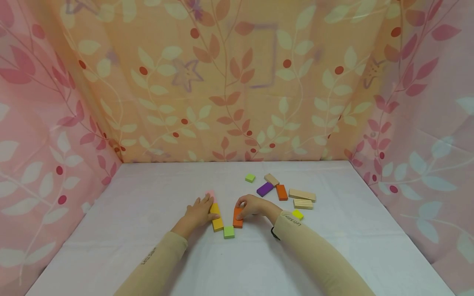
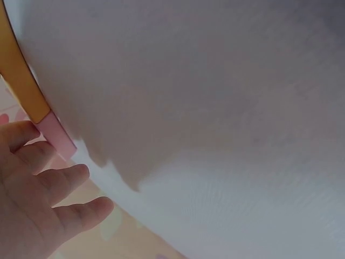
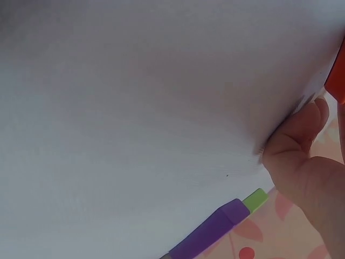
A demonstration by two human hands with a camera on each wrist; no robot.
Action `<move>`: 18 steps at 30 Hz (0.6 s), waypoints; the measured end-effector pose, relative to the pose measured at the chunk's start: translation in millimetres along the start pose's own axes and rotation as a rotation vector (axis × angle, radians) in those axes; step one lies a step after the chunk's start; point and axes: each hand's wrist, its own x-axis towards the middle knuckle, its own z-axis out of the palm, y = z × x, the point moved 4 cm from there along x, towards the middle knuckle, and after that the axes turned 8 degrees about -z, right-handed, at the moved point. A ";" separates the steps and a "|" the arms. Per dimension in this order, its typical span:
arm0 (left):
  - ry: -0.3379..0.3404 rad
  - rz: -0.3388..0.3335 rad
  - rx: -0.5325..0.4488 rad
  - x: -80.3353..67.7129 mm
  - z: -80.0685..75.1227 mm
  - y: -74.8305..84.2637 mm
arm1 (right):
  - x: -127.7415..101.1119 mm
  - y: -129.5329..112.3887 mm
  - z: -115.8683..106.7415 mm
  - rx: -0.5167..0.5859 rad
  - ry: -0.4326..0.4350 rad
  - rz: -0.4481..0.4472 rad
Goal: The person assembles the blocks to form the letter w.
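An orange block lies flat at the table's middle, and my right hand pinches it with thumb and fingers at its near and far parts. To its left, a row runs from a pink block to two yellow-orange blocks laid end to end. Across this row rests my left hand, fingers spread, thumb on the yellow-orange part. In the left wrist view its fingertips meet the pink block. A light green block sits between the near ends of the row and the orange block.
Behind and right lie another green block, a purple block, a second orange block and plain wooden blocks, one ridged. A yellow block is beside the right sleeve. Patterned curtains enclose the white table.
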 end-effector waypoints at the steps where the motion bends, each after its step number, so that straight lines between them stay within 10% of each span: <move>1: -0.001 -0.001 0.000 0.2 0.1 0.0 | 0.0 -0.1 -0.2 0.000 0.000 -0.001; 18: 0.001 0.000 -0.006 3.7 1.7 -1.7 | 0.3 8.5 -24.4 0.233 0.089 0.034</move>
